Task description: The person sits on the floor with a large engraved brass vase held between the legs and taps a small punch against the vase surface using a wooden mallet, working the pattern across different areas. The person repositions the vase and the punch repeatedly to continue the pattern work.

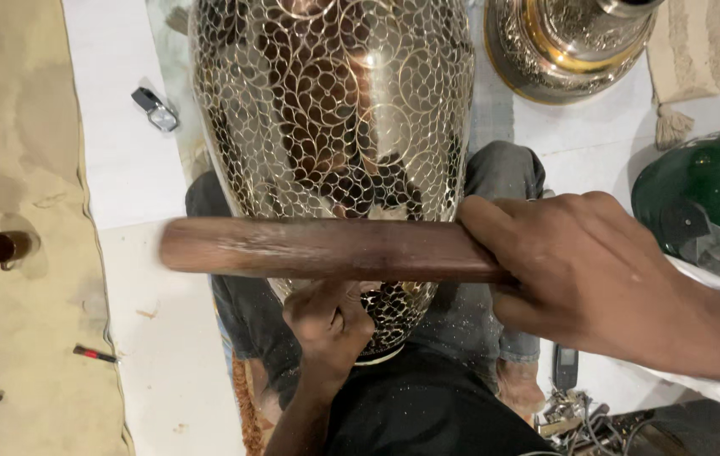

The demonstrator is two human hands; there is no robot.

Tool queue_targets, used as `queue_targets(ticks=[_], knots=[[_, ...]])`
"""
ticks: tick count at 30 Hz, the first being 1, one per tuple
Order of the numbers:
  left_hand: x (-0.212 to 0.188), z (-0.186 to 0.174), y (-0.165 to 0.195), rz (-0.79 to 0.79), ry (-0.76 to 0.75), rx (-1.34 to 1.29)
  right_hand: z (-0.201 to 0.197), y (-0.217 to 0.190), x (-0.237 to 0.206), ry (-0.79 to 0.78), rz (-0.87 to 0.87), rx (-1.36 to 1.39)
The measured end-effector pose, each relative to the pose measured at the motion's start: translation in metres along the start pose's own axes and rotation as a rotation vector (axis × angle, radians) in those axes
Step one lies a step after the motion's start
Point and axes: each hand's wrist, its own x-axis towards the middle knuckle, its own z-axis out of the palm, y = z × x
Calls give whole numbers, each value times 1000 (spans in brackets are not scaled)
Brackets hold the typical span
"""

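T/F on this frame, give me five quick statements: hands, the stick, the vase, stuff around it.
1. The right hand grips a brown wooden stick by one end. True.
2. The stick is held upright, parallel to the vase. False: it lies crosswise in front of the patterned metal vase.
3. The left hand is closed in a fist against the lower part of the vase. True.
4. The rounded object at the right edge is red. False: it is dark green and glossy.
5. A second metal vessel stands at the upper right. True.
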Motion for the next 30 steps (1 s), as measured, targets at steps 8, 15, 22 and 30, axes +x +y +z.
queue_targets(ticks=[8,15,22,30], knots=[[3,3,3,41,37,-159,9,6,-5,-211,331,-117],[1,9,9,9,151,-238,11,6,2,77,154,118],[-5,14,5,12,173,-257,-5,2,3,81,170,336],[-17,11,-1,-21,215,-131,-16,-18,12,-5,-143,-233]])
